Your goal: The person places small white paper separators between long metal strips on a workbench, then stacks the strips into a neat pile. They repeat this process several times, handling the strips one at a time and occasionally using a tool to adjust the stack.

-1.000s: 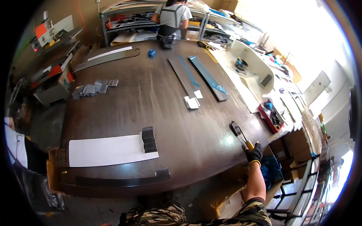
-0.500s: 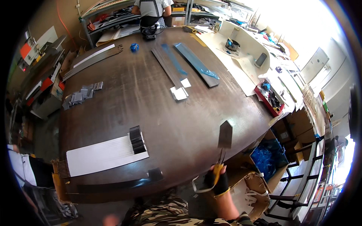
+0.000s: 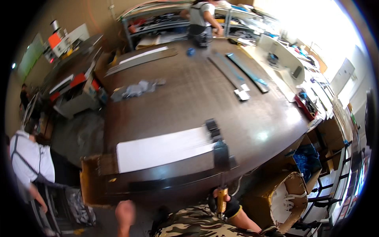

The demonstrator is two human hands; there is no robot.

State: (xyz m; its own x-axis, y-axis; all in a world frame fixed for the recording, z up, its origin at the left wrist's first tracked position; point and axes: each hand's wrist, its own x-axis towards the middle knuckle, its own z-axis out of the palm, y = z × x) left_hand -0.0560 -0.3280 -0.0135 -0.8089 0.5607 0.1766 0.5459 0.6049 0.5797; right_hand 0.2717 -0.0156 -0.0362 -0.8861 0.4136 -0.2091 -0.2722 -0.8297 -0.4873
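Observation:
My right hand (image 3: 232, 207), in a dark fingerless glove, is closed around the yellow handle of a trowel-like tool (image 3: 221, 156). Its flat dark blade points away from me, over the right end of the white strips, and a white cord runs near its handle. My left hand (image 3: 125, 213), bare and blurred, hangs off the near table edge; its fingers are smeared. On the table lies a stack of long white strips (image 3: 164, 149), with overlapping black pieces (image 3: 212, 129) at its right end. A long dark strip (image 3: 169, 183) lies along the near edge.
Grey pieces (image 3: 136, 89) and long grey strips (image 3: 146, 60) lie farther left on the brown table (image 3: 173, 106). Blue-filmed strips (image 3: 248, 73) are at far right. Cardboard boxes (image 3: 272, 189) stand right of the table. One co-worker (image 3: 201, 19) is behind it, another (image 3: 33, 158) at left.
The view has swung left, and the table appears shifted right. My right hand has brought the tool toward the white strips' right end. My left hand has come farther into view.

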